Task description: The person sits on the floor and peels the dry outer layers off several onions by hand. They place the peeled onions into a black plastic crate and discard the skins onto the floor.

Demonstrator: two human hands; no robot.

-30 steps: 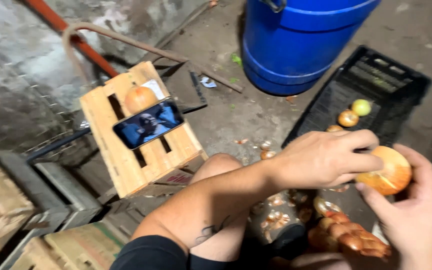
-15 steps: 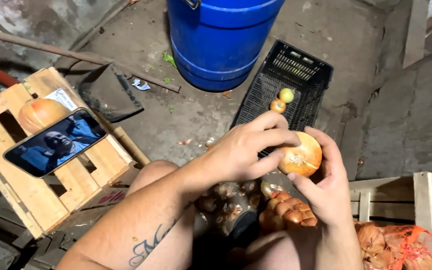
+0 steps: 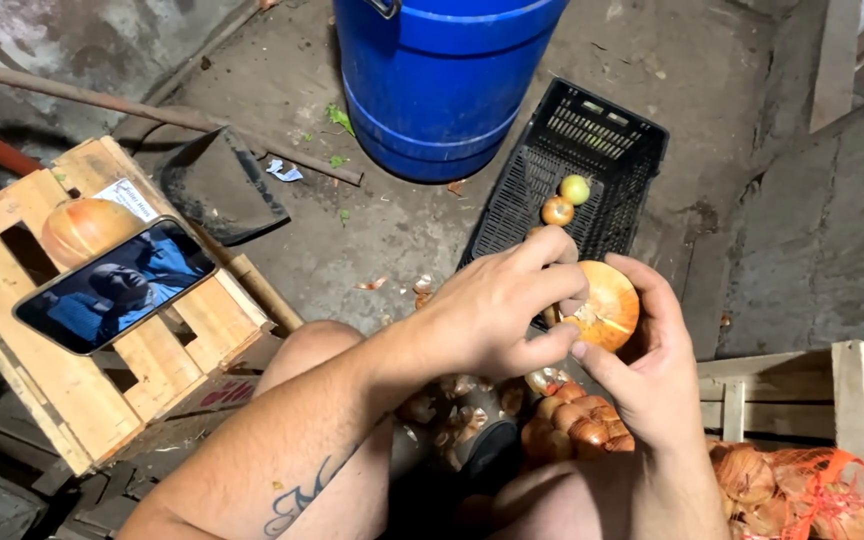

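I see my right hand [image 3: 652, 375] cupped closed around an onion [image 3: 607, 305]. My left hand [image 3: 497, 305] pinches at its top, perhaps gripping loose skin.

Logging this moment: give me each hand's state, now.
Left hand: closed, fingers pinching at the onion.
Right hand: closed around the onion, holding it from below.

The onion [image 3: 607, 305] I'm holding is big, round, golden-orange, its papery skin partly loose, raised above the black crate [image 3: 592, 150].
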